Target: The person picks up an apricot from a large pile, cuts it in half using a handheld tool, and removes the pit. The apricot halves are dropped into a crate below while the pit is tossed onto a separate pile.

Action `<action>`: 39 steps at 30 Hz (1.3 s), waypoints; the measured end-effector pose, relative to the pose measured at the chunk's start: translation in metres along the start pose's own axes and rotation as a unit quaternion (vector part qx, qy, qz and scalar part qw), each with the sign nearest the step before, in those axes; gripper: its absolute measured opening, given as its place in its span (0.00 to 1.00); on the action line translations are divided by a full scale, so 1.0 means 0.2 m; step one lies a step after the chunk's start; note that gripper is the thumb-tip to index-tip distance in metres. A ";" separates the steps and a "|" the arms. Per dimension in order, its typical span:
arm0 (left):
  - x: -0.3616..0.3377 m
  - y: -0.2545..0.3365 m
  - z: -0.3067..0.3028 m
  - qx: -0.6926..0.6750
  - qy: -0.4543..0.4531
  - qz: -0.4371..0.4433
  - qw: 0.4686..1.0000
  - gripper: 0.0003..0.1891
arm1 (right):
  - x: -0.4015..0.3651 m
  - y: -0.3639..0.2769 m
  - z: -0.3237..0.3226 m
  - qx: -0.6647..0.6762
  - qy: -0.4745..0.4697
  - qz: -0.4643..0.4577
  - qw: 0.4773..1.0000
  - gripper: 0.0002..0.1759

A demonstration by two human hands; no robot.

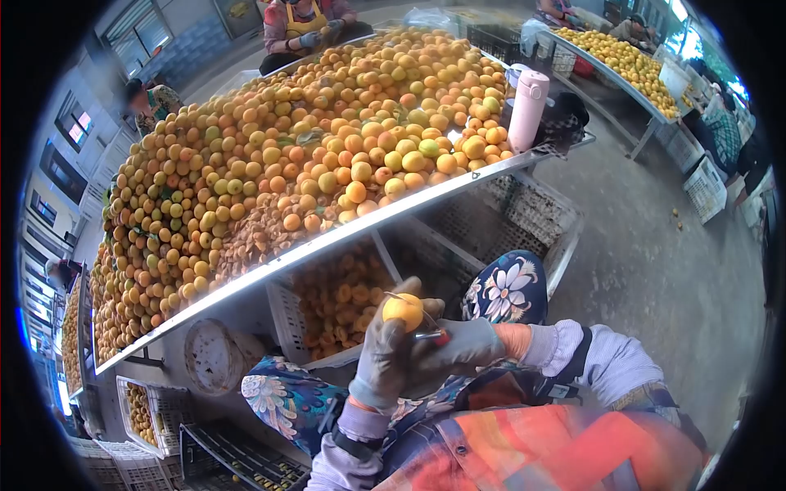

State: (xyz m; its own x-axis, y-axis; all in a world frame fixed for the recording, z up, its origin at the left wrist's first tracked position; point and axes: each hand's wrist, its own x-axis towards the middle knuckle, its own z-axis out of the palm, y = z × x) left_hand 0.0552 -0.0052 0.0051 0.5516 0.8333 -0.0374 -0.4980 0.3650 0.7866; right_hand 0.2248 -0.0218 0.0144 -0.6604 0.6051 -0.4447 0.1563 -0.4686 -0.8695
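Observation:
My left hand [381,367], in a grey glove, grips a yellow-orange apricot [403,312] between its fingers, above my lap. My right hand [463,350], gloved too, is closed close against the left one. A small tool with a red handle [440,337] pokes out of the right hand; its working end is mostly hidden, and a thin dark line shows by the apricot. Just beyond my hands, a white crate [286,319] below the table edge holds split apricots [348,295].
A metal-edged table [307,252] carries heaped apricots [344,123] and a patch of brown pits [266,229]. A pink bottle [529,110] stands at its right corner. Crates [151,409] and a round bucket [214,352] sit lower left. Other people work around.

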 end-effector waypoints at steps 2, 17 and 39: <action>-0.01 0.00 0.01 0.009 -0.001 -0.007 1.000 0.42 | 0.02 0.08 -0.03 -0.032 -0.005 0.006 0.999 0.20; 0.05 0.01 -0.14 0.203 -0.050 0.006 0.978 0.36 | 0.01 0.03 -0.07 -0.078 -0.024 -0.076 0.994 0.08; 0.06 0.03 -0.07 0.357 0.062 0.009 0.932 0.21 | 0.08 0.15 -0.15 -0.158 0.018 -0.043 0.986 0.09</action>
State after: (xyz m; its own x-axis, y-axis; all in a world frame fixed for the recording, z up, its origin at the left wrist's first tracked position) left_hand 0.0497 0.0122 0.0004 0.4445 0.8941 -0.0554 0.0905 0.0167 0.9958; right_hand 0.2423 -0.0068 -0.0249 -0.6554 0.6592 -0.3686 0.3257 -0.1936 -0.9254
